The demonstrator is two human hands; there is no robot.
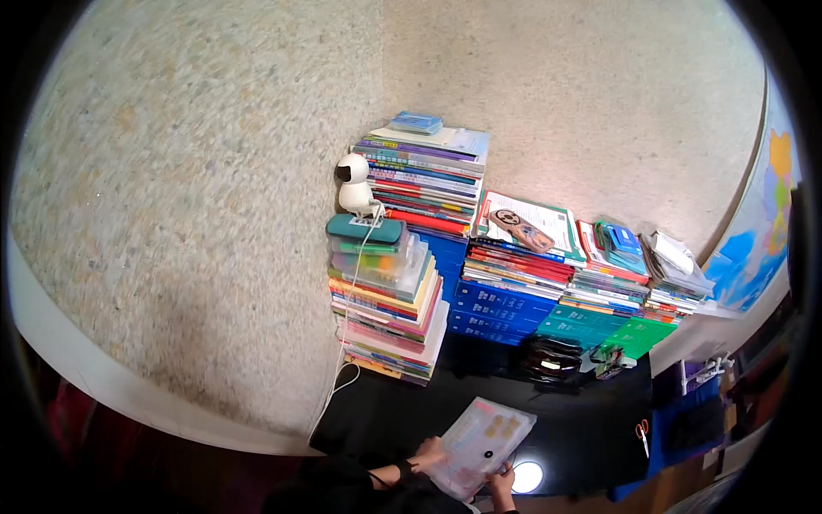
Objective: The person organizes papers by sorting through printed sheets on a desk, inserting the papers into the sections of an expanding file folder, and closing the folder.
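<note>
A translucent plastic document case (485, 433) with a dark round button and yellowish shapes showing through it lies tilted at the front of the black desk. My left hand (428, 456) has hold of its left edge, a dark band around the wrist. On the case's lower right side, my right hand (501, 481) grips the edge with bent fingers. Close beside that hand is a bright white round spot (527, 477) on the desk. What lies inside the case is too blurred to name.
Stacked books (419, 184) stand on blue file boxes (497, 310) along the wall. Left of them are a white camera-like device (353, 184) with a trailing cable and a green case (366, 229). A phone (522, 231) tops another stack. Red-handled scissors (642, 435) lie at the desk's right.
</note>
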